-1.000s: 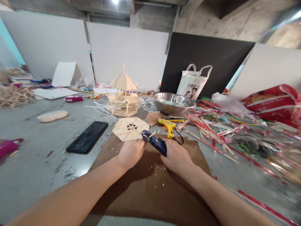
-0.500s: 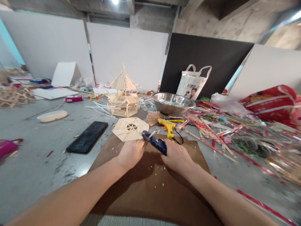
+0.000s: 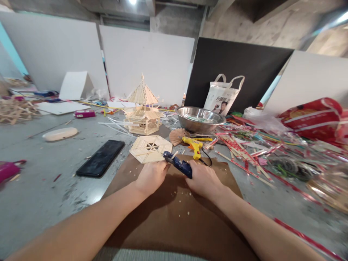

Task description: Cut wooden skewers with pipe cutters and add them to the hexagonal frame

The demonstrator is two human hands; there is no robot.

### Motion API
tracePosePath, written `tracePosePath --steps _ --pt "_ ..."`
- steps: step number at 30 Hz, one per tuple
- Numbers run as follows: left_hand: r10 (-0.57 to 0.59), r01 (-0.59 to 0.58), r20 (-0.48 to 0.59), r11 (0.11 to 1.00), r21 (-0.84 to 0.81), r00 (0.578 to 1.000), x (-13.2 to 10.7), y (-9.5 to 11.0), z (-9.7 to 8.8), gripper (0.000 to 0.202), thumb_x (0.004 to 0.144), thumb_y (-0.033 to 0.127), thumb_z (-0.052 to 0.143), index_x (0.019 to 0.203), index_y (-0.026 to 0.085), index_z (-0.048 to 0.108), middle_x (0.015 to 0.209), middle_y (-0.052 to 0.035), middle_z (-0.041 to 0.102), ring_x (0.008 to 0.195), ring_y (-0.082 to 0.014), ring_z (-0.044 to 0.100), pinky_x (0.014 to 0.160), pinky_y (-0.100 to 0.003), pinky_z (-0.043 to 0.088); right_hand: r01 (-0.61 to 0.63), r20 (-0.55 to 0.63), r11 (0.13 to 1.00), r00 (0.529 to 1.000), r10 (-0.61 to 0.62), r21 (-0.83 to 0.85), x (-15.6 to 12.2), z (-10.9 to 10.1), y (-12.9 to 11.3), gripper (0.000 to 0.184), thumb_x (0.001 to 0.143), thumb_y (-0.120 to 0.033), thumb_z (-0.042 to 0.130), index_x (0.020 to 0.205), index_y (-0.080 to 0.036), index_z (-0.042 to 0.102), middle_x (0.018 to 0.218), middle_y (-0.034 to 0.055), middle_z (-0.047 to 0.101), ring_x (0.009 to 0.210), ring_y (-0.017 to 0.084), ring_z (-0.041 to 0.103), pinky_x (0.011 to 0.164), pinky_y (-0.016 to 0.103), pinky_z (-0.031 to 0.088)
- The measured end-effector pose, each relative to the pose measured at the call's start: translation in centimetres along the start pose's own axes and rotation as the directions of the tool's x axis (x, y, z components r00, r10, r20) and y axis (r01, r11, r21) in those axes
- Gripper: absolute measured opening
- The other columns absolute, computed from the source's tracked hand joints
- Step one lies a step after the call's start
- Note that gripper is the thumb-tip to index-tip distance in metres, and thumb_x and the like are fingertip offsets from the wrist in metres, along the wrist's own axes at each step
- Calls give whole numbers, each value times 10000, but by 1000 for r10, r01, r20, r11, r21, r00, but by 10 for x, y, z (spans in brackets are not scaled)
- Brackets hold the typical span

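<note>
My right hand (image 3: 206, 179) is closed around dark blue cutters (image 3: 178, 164), whose head points left and away from me. A short pale wooden stick (image 3: 174, 155) pokes out beyond the head of the cutters. Close by on the left, my left hand (image 3: 152, 175) is pinched, its fingertips right at the cutters' head and on the near part of the stick, which is mostly hidden. Just past my left hand lies a flat hexagonal stick panel (image 3: 141, 149) with spokes at its centre. Both hands are above a brown board (image 3: 174, 224) dotted with small pale bits.
Behind the panel stands a stick-built pagoda model (image 3: 143, 119). A yellow glue gun (image 3: 196, 146) lies before a steel basin (image 3: 201, 125). At left are a black phone (image 3: 100, 158) and a white oval case (image 3: 60, 134). Red-and-white wrapped sticks (image 3: 239, 146) litter the right side.
Almost nothing differs. Both hands and the cutters hold the same place over the board, with only a very slight shift of the view.
</note>
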State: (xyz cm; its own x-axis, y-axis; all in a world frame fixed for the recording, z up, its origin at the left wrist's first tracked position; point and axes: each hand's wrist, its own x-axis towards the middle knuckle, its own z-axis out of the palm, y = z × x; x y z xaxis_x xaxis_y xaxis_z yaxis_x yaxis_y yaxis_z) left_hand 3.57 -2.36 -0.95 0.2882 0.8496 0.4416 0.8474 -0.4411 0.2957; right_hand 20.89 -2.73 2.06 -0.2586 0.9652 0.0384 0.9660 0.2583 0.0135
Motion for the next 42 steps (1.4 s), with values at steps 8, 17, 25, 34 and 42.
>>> tracePosePath --steps 8,17,25,34,42 --pt "-5 5 34 1000 14 999 1 2 -2 232 799 221 379 722 139 582 700 -69 643 666 -159 594 611 -242 423 -7 29 1000 1000 6 16 -1 -2 0 235 683 -301 425 883 -184 464 767 71 603 686 220 574 551 277 345" --pt "-7 5 59 999 39 998 2 2 -1 250 805 237 363 716 142 576 638 -60 622 609 -151 579 562 -231 404 0 36 999 999 -1 51 0 -1 2 266 686 -317 441 905 -172 488 801 90 605 764 228 572 610 284 363" --pt "-27 28 93 1000 -13 995 4 2 -1 226 789 218 373 727 138 575 752 -89 630 755 -177 583 672 -264 416 -12 83 999 997 8 49 1 -2 4 265 702 -313 442 901 -154 512 803 101 605 733 210 571 594 273 356" --pt "-45 49 112 998 -31 993 5 3 0 214 772 217 398 690 138 580 770 -93 630 788 -182 573 694 -270 406 13 84 997 996 -20 75 4 -1 7 233 692 -308 423 823 -164 551 753 87 617 677 198 577 530 254 340" --pt "-64 69 131 997 -28 989 5 2 0 240 777 241 390 686 145 590 721 -73 627 732 -167 573 636 -240 396 7 122 997 992 -17 81 4 -3 7 237 695 -308 434 819 -167 579 725 76 620 653 193 579 513 249 345"
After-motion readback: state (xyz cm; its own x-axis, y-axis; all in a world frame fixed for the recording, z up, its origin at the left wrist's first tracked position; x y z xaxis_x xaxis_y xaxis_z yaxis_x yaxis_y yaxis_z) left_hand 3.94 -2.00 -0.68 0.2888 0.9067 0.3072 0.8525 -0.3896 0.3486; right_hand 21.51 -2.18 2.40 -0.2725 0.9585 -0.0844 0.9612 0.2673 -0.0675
